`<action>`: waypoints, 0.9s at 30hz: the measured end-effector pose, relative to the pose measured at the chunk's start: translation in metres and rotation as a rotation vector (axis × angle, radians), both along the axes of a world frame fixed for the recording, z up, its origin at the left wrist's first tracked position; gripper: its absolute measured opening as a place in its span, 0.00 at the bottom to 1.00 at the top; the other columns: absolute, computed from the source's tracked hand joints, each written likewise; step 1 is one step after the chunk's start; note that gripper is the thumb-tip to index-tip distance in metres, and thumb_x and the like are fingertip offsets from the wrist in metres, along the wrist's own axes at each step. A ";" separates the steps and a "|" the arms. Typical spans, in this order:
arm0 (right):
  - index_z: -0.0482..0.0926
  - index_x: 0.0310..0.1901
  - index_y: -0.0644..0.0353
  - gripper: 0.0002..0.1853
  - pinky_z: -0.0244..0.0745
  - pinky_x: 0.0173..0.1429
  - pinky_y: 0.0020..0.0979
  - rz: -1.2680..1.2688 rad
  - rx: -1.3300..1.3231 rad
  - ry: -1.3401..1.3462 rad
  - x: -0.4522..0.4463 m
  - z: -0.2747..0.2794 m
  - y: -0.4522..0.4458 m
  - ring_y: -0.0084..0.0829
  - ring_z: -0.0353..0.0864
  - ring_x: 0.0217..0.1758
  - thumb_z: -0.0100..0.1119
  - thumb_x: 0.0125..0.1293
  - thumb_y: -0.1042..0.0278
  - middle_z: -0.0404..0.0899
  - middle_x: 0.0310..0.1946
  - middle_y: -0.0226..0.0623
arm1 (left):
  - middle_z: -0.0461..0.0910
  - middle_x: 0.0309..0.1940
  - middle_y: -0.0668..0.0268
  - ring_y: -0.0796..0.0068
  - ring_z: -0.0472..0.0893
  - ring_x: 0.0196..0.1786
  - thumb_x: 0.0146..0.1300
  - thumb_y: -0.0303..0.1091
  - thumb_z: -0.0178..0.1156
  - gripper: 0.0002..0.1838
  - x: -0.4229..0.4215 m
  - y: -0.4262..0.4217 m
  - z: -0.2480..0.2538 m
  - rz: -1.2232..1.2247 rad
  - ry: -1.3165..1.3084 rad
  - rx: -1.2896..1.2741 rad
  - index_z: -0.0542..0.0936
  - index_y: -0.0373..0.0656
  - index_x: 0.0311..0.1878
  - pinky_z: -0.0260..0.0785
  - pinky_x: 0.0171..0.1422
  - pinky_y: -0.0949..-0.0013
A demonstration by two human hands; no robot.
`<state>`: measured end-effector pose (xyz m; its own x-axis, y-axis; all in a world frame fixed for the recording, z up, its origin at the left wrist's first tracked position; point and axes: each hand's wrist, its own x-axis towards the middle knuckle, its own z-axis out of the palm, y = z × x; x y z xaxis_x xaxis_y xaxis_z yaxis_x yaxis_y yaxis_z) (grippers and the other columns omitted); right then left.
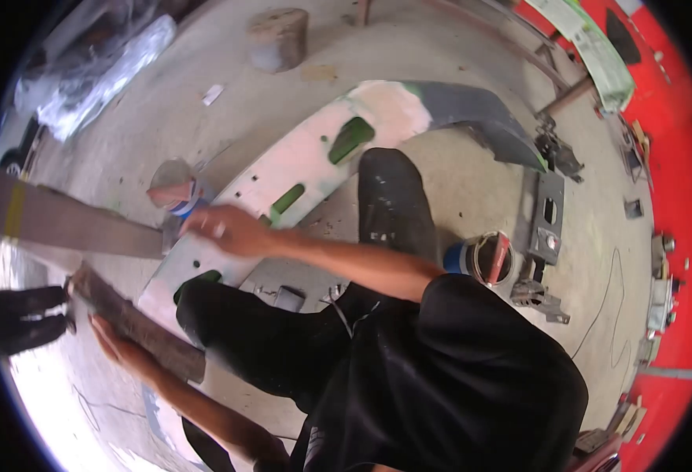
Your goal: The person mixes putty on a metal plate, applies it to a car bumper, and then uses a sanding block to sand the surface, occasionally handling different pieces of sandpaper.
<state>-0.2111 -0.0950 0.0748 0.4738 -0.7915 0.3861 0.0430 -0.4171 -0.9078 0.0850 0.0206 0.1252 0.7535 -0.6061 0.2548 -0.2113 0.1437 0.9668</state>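
A long bumper-like panel (283, 161), pinkish white with a dark grey curved end and green-edged openings, stretches in front of my knees. My right hand (228, 230) is over its near-left part, blurred, with fingers that look curled. A small grey patch shows at the fingertips; I cannot tell whether it is a held thing. My left hand (121, 346), lower left, has its fingers stretched out along a worn brown beam (141, 322). Whether it presses on the beam or only lies beside it is unclear.
A blue can (187, 206) stands behind the panel. Beside my right knee is a blue bucket (456, 256) with a red thing at its rim. Metal brackets (549, 212) lie at right. A grey beam (78, 216) juts in from the left, near a person's dark-clothed legs (31, 315).
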 end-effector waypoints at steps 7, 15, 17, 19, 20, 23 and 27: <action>0.63 0.68 0.68 0.34 0.77 0.50 0.52 -0.055 0.267 -0.127 -0.039 0.045 0.064 0.58 0.86 0.45 0.51 0.80 0.42 0.84 0.38 0.60 | 0.78 0.65 0.50 0.58 0.80 0.62 0.83 0.53 0.46 0.32 -0.198 -0.087 0.034 -0.582 0.212 -0.059 0.72 0.31 0.72 0.73 0.68 0.56; 0.67 0.59 0.69 0.21 0.74 0.40 0.55 -0.330 0.228 -0.067 -0.088 -0.008 0.056 0.61 0.84 0.36 0.49 0.82 0.56 0.82 0.33 0.59 | 0.71 0.75 0.47 0.50 0.75 0.72 0.84 0.55 0.44 0.40 -0.257 -0.087 -0.020 -1.044 0.216 0.218 0.55 0.30 0.82 0.66 0.77 0.47; 0.70 0.55 0.70 0.20 0.75 0.39 0.55 -0.389 0.257 -0.022 -0.105 0.003 0.063 0.60 0.84 0.34 0.55 0.78 0.57 0.82 0.32 0.58 | 0.74 0.72 0.47 0.51 0.79 0.67 0.85 0.52 0.45 0.38 -0.274 -0.080 -0.014 -1.025 0.174 0.212 0.58 0.27 0.81 0.67 0.76 0.48; 0.74 0.50 0.70 0.20 0.76 0.38 0.54 -0.504 0.232 0.009 -0.114 0.004 0.061 0.60 0.84 0.33 0.62 0.74 0.57 0.82 0.31 0.58 | 0.75 0.71 0.46 0.52 0.79 0.67 0.85 0.52 0.45 0.37 -0.294 -0.080 -0.014 -0.982 0.102 0.187 0.60 0.27 0.80 0.68 0.76 0.49; 0.75 0.49 0.69 0.20 0.76 0.38 0.54 -0.552 0.218 0.048 -0.118 0.003 0.060 0.59 0.84 0.32 0.65 0.72 0.57 0.82 0.31 0.58 | 0.75 0.71 0.45 0.53 0.79 0.66 0.85 0.52 0.45 0.37 -0.299 -0.081 -0.016 -0.958 0.067 0.173 0.60 0.27 0.80 0.69 0.75 0.50; 0.78 0.44 0.67 0.22 0.77 0.37 0.51 -0.734 0.139 0.111 -0.130 -0.003 0.061 0.57 0.85 0.33 0.76 0.63 0.57 0.83 0.30 0.53 | 0.75 0.67 0.41 0.53 0.80 0.64 0.81 0.50 0.55 0.40 -0.289 -0.092 -0.032 -0.927 0.087 0.240 0.61 0.19 0.75 0.75 0.71 0.52; 0.80 0.40 0.65 0.21 0.78 0.41 0.48 -0.713 0.247 0.094 -0.145 -0.006 0.058 0.53 0.86 0.37 0.81 0.56 0.61 0.83 0.31 0.48 | 0.70 0.71 0.42 0.55 0.79 0.66 0.76 0.54 0.62 0.45 -0.287 -0.094 -0.037 -0.747 0.172 0.400 0.62 0.18 0.73 0.74 0.71 0.51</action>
<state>-0.3563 -0.0367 0.0692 -0.1628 -0.9764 0.1416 -0.2428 -0.0994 -0.9650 -0.2022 -0.0730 0.0887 0.1302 -0.9778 -0.1644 -0.0428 -0.1712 0.9843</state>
